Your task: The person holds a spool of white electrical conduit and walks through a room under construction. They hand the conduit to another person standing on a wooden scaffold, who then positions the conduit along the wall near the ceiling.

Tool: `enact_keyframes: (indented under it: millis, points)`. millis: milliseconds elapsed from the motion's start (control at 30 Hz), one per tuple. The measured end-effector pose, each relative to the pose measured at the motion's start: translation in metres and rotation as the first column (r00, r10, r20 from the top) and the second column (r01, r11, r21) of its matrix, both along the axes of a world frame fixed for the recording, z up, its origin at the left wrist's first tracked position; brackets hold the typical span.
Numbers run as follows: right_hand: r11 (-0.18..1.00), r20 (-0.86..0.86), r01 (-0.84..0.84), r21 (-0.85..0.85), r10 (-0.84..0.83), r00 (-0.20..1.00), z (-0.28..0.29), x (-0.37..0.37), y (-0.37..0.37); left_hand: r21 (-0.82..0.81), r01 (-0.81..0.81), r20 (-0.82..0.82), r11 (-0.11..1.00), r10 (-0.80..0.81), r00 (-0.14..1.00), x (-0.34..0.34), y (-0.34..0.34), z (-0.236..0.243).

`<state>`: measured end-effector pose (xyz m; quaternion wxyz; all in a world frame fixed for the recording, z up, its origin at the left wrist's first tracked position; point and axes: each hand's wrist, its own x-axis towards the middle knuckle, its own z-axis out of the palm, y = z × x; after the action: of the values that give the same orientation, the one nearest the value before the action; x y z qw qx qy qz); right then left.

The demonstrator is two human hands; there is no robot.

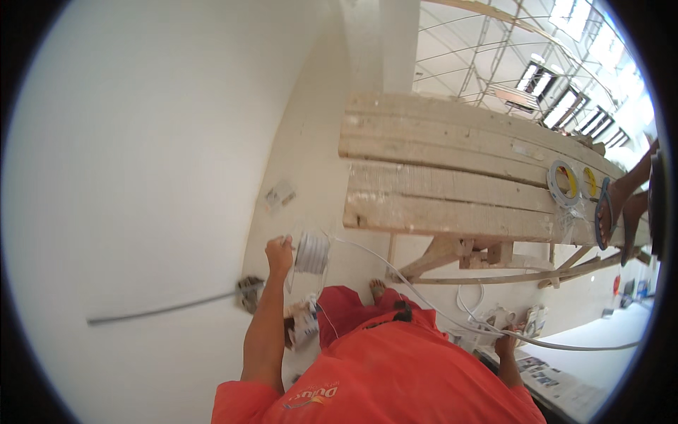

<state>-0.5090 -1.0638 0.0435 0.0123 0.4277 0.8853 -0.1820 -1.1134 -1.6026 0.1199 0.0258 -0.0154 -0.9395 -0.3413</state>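
My left hand (279,256) is closed in a fist, raised beside a coil of pale grey-white cable (313,253) wound in a thick roll. What its fingers hold, if anything, is too small to make out. At the lower right, my right hand (506,340) is wrapped round a white cable (565,346). This cable runs from near the roll, past my legs, and on toward the right edge, with a loose loop (470,297) beyond my hand.
A rough plank platform (452,169) stands ahead on the right, bearing rolls of tape (563,182) and a person's sandalled foot (604,212). Metal scaffolding (473,56) rises behind. A white wall (155,155) lies left, near a long grey strip (169,305). Newspaper (558,385) lies lower right.
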Motion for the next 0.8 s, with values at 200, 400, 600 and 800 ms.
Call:
enact_keyframes:
  millis: [200,400,600,800]
  points:
    - [0.635,-0.149,0.547,-0.545,-0.716,0.683,0.003,-0.042,-0.103,0.051,0.462,0.264,0.885,-0.459,0.849,-0.087,0.001,-0.007]
    - [0.658,-0.308,0.297,-0.692,-0.641,0.703,0.036,-0.088,-0.199,0.050,0.823,0.259,0.566,-0.803,0.537,-0.129,0.021,-0.029]
    - [0.390,-0.118,0.281,-0.877,-0.741,0.661,0.088,-0.095,-0.241,-0.007,0.969,0.200,0.245,-0.950,0.241,-0.141,0.044,-0.061]
    - [0.788,-0.183,0.577,-0.216,-0.613,0.768,0.110,-0.115,-0.262,0.019,0.999,0.281,0.026,-0.959,0.020,-0.111,0.069,-0.074]
